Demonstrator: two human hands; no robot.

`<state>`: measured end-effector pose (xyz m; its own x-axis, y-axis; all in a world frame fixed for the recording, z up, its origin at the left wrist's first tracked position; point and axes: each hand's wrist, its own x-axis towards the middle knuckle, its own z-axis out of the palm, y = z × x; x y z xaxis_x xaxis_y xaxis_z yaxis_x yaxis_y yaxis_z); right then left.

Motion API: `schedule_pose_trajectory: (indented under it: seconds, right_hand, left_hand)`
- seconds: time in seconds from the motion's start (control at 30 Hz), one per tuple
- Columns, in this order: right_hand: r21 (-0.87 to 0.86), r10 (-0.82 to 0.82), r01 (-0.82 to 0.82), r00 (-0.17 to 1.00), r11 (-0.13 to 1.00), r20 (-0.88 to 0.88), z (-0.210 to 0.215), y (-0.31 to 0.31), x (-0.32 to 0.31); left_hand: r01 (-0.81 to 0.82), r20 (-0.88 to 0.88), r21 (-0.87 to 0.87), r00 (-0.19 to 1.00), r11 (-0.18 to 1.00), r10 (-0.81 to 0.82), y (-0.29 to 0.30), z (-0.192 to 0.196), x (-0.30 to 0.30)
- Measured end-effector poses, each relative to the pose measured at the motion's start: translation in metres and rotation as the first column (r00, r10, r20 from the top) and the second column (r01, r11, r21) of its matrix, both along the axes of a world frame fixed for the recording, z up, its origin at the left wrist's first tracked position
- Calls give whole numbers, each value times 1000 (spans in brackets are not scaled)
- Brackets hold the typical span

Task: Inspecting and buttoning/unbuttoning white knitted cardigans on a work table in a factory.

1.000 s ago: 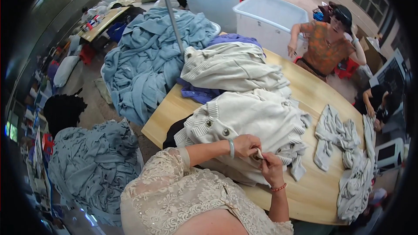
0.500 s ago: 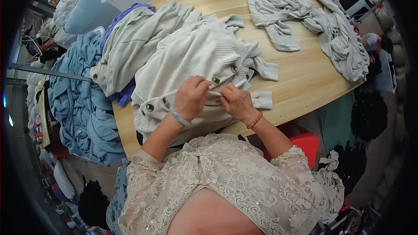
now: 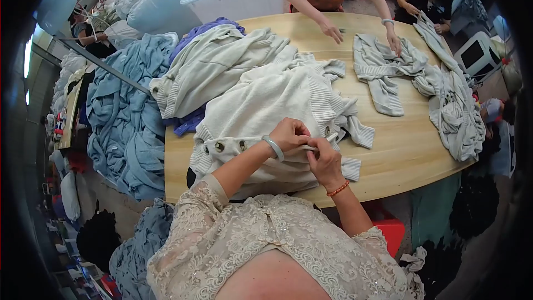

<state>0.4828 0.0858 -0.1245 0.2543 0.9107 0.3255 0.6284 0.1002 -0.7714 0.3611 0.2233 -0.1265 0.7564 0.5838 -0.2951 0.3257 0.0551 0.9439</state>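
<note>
Here's the cream cardigan [image 3: 272, 94], spread on the near side of the wooden table [image 3: 411, 150], its front edge right between the fingers: left hand [image 3: 290, 134] curled in a pinch at the button band, right hand [image 3: 325, 162] pinching that same edge just beside it. Thick knit, this, so it looks soft and floppy, probably weighty when lifted whole, hardly slippery, but likely to stretch if tugged by one loop. The firmer band, close beside a dark button [image 3: 220, 147], looks the best place to grip; for lifting, gather a broad fold. Just beyond lies another cream garment [image 3: 233, 58] over purple fabric [image 3: 191, 121], with a blue heap [image 3: 130, 111] to the left; across the table, a co-worker's hand [image 3: 393, 43] reaches to pale knitwear [image 3: 383, 72].
</note>
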Motion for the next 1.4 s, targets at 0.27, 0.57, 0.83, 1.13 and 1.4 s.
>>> schedule_pose_trajectory:
  seconds: [0.27, 0.57, 0.83, 1.13, 1.4]
  right_hand:
    - [-183, 66, -35, 983, 983, 169, 1, 2, 3]
    - [-179, 181, -176, 983, 968, 11, -14, 2, 12]
    - [-100, 51, -42, 995, 994, 86, -18, -1, 8]
    - [-86, 233, -232, 972, 969, -1, -2, -10, 19]
    - [-394, 154, -72, 972, 916, 181, -26, -36, 40]
  left_hand:
    - [129, 71, 211, 987, 969, -147, -9, 16, -19]
    - [101, -57, 409, 995, 907, -85, -20, 9, -26]
    - [188, -135, 382, 980, 905, -146, -14, 9, -27]
    - [178, -129, 365, 982, 914, -140, -12, 17, -37]
    - [253, -320, 823, 946, 508, 47, -22, 32, -30]
